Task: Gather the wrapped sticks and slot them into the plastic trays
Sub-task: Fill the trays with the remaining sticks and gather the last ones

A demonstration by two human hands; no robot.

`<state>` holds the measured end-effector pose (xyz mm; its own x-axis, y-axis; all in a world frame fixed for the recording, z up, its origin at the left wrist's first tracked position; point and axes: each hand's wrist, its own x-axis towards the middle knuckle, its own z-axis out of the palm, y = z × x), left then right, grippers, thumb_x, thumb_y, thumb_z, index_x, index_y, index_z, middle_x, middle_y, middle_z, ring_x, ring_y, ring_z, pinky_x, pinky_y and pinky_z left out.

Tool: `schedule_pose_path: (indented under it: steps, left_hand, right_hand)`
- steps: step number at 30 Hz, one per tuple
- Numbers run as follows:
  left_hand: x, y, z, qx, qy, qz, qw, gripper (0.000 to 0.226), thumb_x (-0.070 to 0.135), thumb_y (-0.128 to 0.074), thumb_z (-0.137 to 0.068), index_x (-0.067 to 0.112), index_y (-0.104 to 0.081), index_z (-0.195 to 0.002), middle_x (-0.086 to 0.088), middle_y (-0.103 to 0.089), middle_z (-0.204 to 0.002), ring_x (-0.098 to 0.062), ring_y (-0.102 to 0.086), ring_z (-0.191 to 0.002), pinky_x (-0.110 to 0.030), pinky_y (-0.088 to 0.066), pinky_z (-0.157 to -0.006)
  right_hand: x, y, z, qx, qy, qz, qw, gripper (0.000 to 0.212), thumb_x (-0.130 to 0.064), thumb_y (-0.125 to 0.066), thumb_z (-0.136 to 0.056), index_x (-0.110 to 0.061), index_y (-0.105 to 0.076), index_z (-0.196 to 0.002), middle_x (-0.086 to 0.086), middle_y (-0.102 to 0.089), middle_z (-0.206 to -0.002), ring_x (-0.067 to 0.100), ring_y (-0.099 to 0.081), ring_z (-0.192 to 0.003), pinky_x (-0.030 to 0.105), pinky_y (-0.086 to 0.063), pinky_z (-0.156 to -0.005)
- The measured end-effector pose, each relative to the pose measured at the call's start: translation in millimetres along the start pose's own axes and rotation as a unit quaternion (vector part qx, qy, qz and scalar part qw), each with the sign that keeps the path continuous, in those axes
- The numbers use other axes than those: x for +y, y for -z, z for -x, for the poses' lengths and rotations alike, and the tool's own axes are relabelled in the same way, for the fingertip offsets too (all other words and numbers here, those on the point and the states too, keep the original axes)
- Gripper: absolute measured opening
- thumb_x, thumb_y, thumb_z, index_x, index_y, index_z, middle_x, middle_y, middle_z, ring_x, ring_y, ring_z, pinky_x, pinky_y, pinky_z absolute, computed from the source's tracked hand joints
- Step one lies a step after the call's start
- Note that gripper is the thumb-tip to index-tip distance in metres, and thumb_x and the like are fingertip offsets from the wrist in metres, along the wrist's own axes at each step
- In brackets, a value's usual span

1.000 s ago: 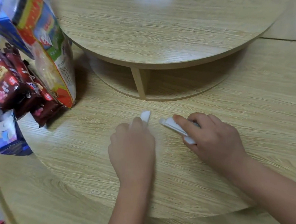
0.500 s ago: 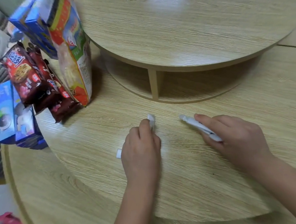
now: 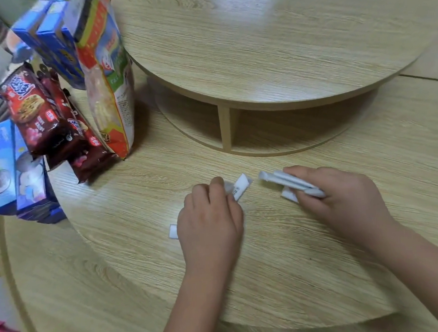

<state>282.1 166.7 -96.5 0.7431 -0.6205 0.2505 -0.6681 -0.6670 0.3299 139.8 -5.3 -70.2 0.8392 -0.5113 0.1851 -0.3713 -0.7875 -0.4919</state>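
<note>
In the middle of the frame both hands rest low on the wooden table, palms down. The right hand, centre right, has its fingers curled round a bundle of wrapped sticks. The forefinger lies along the top of the bundle, and the grey-white ends point toward the upper left. I think the sticks are held side by side like this so that they stay together as one bunch while more are collected. A small white piece shows just under the bundle; I cannot tell whether it is held or lies on the table. The left hand, just left of centre, pinches a white wrapped stick with its fingertips, and the free end reaches toward the bundle, near it but apart. Probably this stick is to be joined to the others. A white end comes out at the left edge of this hand; whether it belongs to the same stick is hidden. No plastic tray is visible, so the slotting is not yet begun. Snack packs stand in the upper left, beside a raised round shelf.
</note>
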Motion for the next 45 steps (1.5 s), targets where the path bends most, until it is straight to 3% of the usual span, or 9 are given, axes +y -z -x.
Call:
schedule_pose_path:
  steps: [5,10,12,17,22,24,31,40,45]
  left_hand:
    - [0,3,-6,-0.047,-0.032,-0.052,0.997,0.048,0.057,-0.056,-0.09,0.012,-0.063,-0.105,-0.009,-0.057,-0.083,-0.028,-0.055,-0.071,-0.036,-0.042,-0.053]
    - [3,4,-13,-0.056,-0.062,-0.057,0.995,0.032,0.04,-0.064,-0.084,0.009,-0.06,-0.089,-0.012,-0.06,-0.077,-0.033,-0.058,-0.066,-0.037,-0.043,-0.049]
    - [4,7,-14,-0.067,-0.057,-0.039,0.995,0.026,0.035,-0.062,-0.081,0.009,-0.059,-0.085,-0.011,-0.06,-0.076,-0.032,-0.059,-0.066,-0.036,-0.041,-0.049]
    - [-7,23,-18,-0.096,0.053,0.13,0.986,0.017,0.035,-0.053,-0.08,0.025,-0.04,-0.086,0.013,-0.045,-0.071,-0.015,-0.043,-0.062,-0.026,-0.021,-0.05]
    - [-27,49,-12,-0.066,0.131,0.311,0.939,0.007,0.041,-0.045,-0.084,0.034,-0.045,-0.084,0.018,-0.06,-0.072,-0.005,-0.058,-0.061,-0.027,-0.048,-0.056]
    - [-46,61,-6,-0.077,0.127,0.296,0.944,0.009,0.037,-0.052,-0.089,0.03,-0.048,-0.085,0.024,-0.062,-0.072,0.002,-0.058,-0.065,-0.02,-0.044,-0.057]
    - [-94,87,8,-0.263,0.115,0.154,0.945,0.042,0.056,-0.072,-0.07,0.052,-0.056,-0.108,0.027,-0.066,-0.091,0.004,-0.062,-0.083,-0.033,-0.053,-0.073]
    - [-98,79,5,-0.249,0.097,0.156,0.951,0.014,0.043,-0.071,-0.084,0.044,-0.06,-0.092,0.019,-0.064,-0.079,-0.002,-0.06,-0.073,-0.033,-0.049,-0.065]
    - [-96,77,9,-0.209,0.098,0.189,0.954,0.016,0.053,-0.059,-0.09,0.038,-0.057,-0.096,0.016,-0.064,-0.08,-0.003,-0.059,-0.071,-0.033,-0.049,-0.065]
  right_hand:
    - [-6,8,5,-0.042,-0.1,-0.155,0.982,0.032,-0.052,-0.057,-0.085,-0.063,-0.06,-0.115,-0.025,-0.071,-0.087,-0.003,-0.063,-0.07,0.013,-0.046,-0.058]
    - [-3,8,15,-0.078,-0.149,-0.247,0.954,0.025,-0.053,-0.059,-0.081,-0.06,-0.066,-0.104,-0.01,-0.07,-0.081,0.013,-0.059,-0.062,0.011,-0.041,-0.052]
    - [-3,9,16,-0.071,-0.162,-0.258,0.95,0.026,-0.053,-0.059,-0.079,-0.057,-0.068,-0.103,-0.01,-0.069,-0.078,0.005,-0.056,-0.057,0.009,-0.039,-0.051]
    - [-4,9,12,-0.059,-0.198,-0.267,0.941,0.022,-0.053,-0.063,-0.075,-0.064,-0.067,-0.095,-0.016,-0.07,-0.074,-0.003,-0.054,-0.054,0.008,-0.042,-0.05]
    - [-11,12,8,-0.047,-0.207,-0.238,0.948,0.027,-0.043,-0.07,-0.082,-0.069,-0.064,-0.088,-0.022,-0.07,-0.08,0.001,-0.061,-0.064,0.018,-0.045,-0.053]
    - [-13,12,7,-0.047,-0.205,-0.243,0.947,0.032,-0.039,-0.071,-0.082,-0.07,-0.063,-0.086,-0.027,-0.07,-0.081,-0.002,-0.061,-0.067,0.008,-0.044,-0.054]
    - [-17,12,7,-0.045,-0.217,-0.231,0.947,0.052,-0.023,-0.072,-0.087,-0.073,-0.062,-0.081,-0.032,-0.068,-0.078,-0.008,-0.06,-0.065,0.003,-0.04,-0.052]
    - [-22,14,7,-0.049,-0.236,-0.237,0.941,0.038,-0.022,-0.073,-0.087,-0.06,-0.068,-0.082,-0.031,-0.068,-0.075,-0.009,-0.059,-0.063,0.002,-0.039,-0.051]
    - [-25,13,10,-0.05,-0.244,-0.258,0.933,0.029,-0.042,-0.07,-0.079,-0.068,-0.065,-0.091,-0.029,-0.07,-0.086,-0.008,-0.062,-0.07,0.002,-0.041,-0.053]
